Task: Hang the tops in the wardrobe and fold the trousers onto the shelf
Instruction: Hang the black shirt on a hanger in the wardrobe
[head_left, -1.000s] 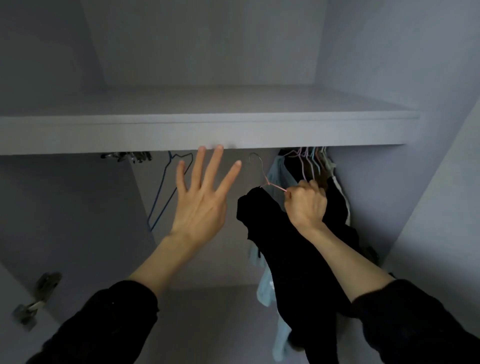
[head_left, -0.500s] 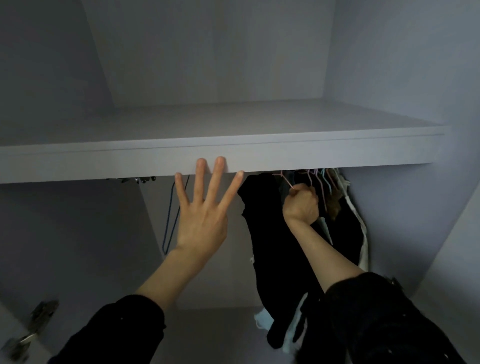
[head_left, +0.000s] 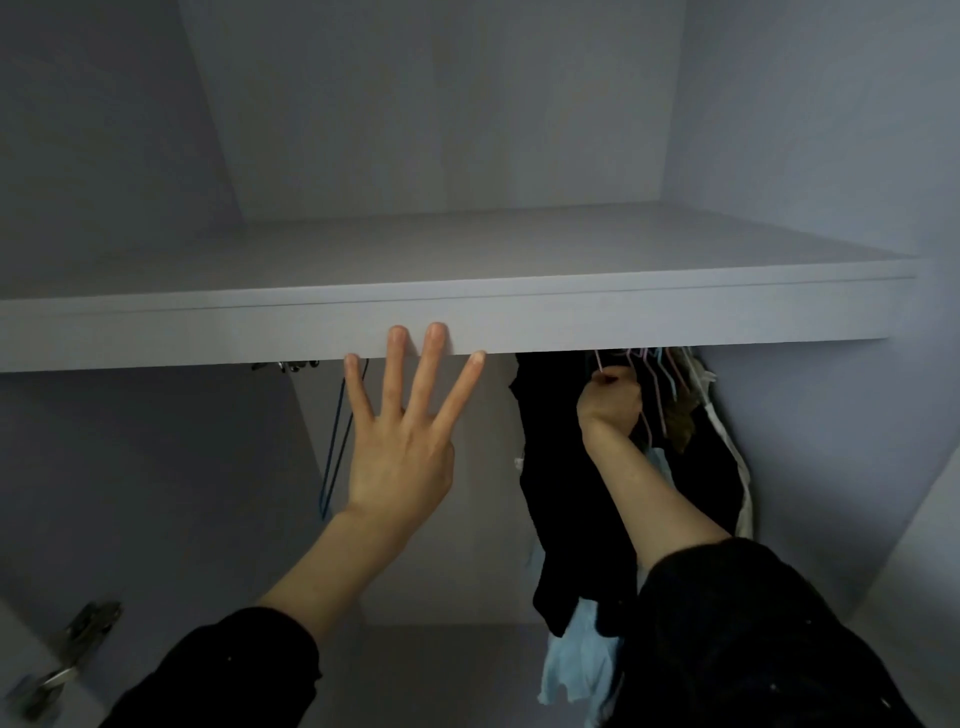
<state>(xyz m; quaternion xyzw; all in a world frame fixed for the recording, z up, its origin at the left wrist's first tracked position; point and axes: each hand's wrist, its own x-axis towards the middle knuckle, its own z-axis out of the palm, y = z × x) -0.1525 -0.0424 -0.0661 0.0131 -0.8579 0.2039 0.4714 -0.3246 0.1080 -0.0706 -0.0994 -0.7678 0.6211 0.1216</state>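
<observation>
Pale grey wardrobe, dim light. Shelf (head_left: 571, 322) bare on top. Left hand (head_left: 402, 441) fingers spread, tips at shelf's front edge. Right hand (head_left: 609, 400) fist clamped on pink hanger (head_left: 598, 361) carrying black top (head_left: 561, 467), under shelf's right end.

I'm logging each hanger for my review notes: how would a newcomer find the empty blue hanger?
Start at the wide shelf across the wardrobe and look under its front edge, behind the spread left hand. The blue hanger hangs there, a thin wire outline against the back wall. It is bare and alone, while the pale hangers by the right hand are bunched and carry clothes.
</observation>
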